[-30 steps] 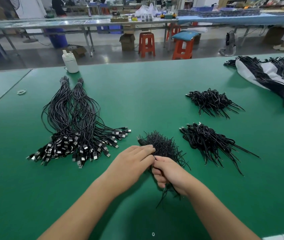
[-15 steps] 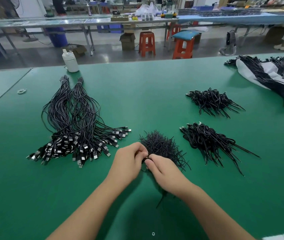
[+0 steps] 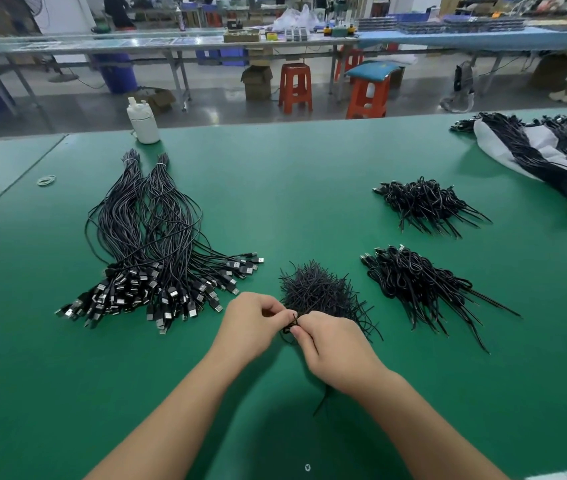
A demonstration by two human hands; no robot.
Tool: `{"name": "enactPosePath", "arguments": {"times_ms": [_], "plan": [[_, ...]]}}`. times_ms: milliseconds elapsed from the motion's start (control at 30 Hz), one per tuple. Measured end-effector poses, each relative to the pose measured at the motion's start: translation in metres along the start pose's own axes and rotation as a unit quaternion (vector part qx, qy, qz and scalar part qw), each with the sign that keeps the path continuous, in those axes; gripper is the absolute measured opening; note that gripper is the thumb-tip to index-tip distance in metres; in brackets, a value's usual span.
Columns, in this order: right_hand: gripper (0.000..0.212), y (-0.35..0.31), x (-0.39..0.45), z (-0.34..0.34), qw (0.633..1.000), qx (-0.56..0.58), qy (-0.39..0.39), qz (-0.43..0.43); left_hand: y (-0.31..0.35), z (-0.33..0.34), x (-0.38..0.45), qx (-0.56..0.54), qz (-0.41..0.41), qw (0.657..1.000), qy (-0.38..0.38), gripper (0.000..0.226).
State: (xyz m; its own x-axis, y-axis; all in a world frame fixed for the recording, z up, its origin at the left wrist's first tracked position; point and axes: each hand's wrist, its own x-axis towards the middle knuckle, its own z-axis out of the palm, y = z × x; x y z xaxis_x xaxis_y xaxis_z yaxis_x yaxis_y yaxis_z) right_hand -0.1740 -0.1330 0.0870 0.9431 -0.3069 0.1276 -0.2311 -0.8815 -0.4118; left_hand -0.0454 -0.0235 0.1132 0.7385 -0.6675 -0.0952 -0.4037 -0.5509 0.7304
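— What is being held, and where?

— A black twist tie (image 3: 291,323) is pinched between both hands, low over the green table (image 3: 309,188), near its front edge. At ten o'clock from it, loose USB cables (image 3: 157,258) are fanned out. The left hand (image 3: 251,323) is curled, with thumb and forefinger closed on one end of the tie. The right hand (image 3: 334,351) is closed on the other end in the same way.

— How may it be expected to handle?

— It is judged very light, thin and pliable, likely to keep a bend once twisted, and easily dropped. It is best taken near its ends with the fingertips, so that the middle is left free for twisting.

— And its look?

— Thin, matt black, kinked at the middle. A dark strand is seen trailing under the right wrist; whether a cable is being tied there cannot be told for certain. The heap of ties (image 3: 320,292) lies at twelve o'clock, the coiled bundles (image 3: 420,285) at two o'clock.
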Motion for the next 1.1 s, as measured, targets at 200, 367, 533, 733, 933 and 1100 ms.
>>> {"name": "enactPosePath", "arguments": {"times_ms": [200,367,533,733,933,1100], "plan": [[0.032,-0.003,0.001,-0.002,0.994,-0.099,0.009,-0.047,0.005,-0.003,0.0,-0.01,-0.004,0.999,-0.031,0.044],[0.033,-0.003,0.001,-0.004,0.989,-0.137,0.0,-0.063,0.003,-0.007,-0.004,0.067,0.034,0.994,-0.083,0.012],[0.034,-0.002,0.002,-0.006,0.984,-0.164,-0.028,-0.059,0.006,-0.005,-0.007,0.165,0.101,0.978,-0.077,0.006],[0.035,0.0,0.007,-0.008,0.969,-0.222,-0.023,-0.104,0.005,-0.009,-0.005,0.224,0.164,0.953,-0.118,0.012],[0.028,0.014,0.009,-0.004,0.951,-0.163,0.211,-0.156,-0.005,-0.016,0.003,0.028,0.057,0.992,-0.11,0.014],[0.027,0.014,0.008,-0.004,0.946,-0.084,0.244,-0.195,-0.006,-0.018,0.002,-0.245,-0.022,0.956,-0.157,0.014]]}}
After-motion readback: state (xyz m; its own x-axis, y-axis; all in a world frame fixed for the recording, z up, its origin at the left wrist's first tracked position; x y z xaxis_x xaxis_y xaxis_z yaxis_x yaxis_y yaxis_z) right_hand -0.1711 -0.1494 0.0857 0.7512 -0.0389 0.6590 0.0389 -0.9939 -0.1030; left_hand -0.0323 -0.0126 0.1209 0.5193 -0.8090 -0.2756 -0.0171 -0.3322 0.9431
